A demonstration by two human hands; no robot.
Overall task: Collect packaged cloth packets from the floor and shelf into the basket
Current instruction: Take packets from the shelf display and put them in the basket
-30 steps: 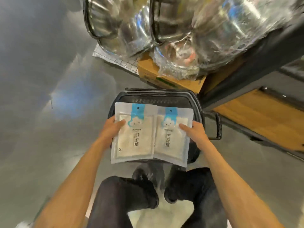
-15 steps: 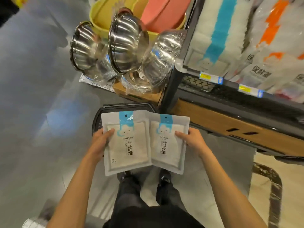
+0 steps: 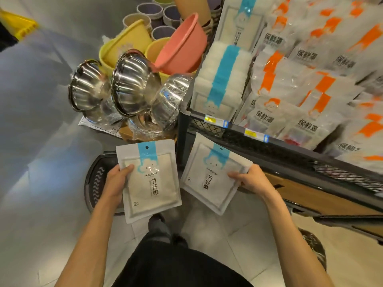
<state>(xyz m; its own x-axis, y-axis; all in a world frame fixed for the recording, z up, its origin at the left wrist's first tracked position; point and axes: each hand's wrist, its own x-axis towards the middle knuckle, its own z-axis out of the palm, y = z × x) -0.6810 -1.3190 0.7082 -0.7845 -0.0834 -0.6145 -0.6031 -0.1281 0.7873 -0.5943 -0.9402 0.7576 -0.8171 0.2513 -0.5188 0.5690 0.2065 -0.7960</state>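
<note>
White plastic, blue-striped: the left hand pinches the left cloth packet over the dark plastic basket on the floor; the right hand grips the right cloth packet by the black mesh shelf's front edge. Neither is in yet; more probably wait at the shelf's left end.

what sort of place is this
Most likely a household-goods shop aisle: yellow price tags on the shelf edge, rows of identical packaged goods above, and plastic-wrapped steel bowls beside stacked plastic basins.

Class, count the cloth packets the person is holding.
2. The left packet is gripped by the left hand; the right packet by the right hand. More could be stacked behind.
</note>
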